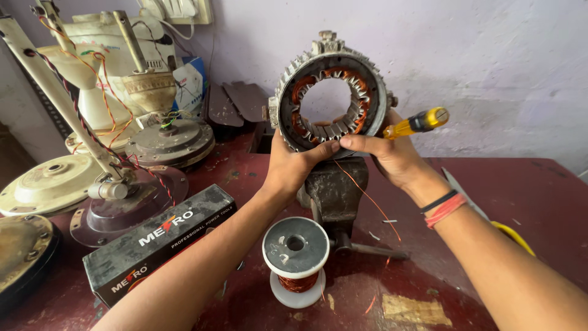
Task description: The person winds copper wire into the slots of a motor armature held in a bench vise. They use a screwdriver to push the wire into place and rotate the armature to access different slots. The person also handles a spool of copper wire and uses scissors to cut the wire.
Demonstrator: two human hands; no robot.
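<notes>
A round metal motor stator (331, 92) with copper windings inside its ring is held upright above a dark bench vise (335, 187). My left hand (293, 168) grips its lower left rim, thumb across the front. My right hand (392, 153) holds its lower right rim and also keeps a yellow-handled screwdriver (418, 122) tucked between the fingers, handle pointing right. A thin copper wire (367, 199) trails down from the stator. A spool of copper wire (296, 260) stands upright on the red table just in front of the vise.
A dark cardboard tool box (156, 242) lies at the left front. Dismantled ceiling fan parts and motor housings (168, 141) crowd the back left, with red and yellow wires. Yellow-handled scissors (511, 236) lie partly hidden behind my right forearm. A pale wall stands behind.
</notes>
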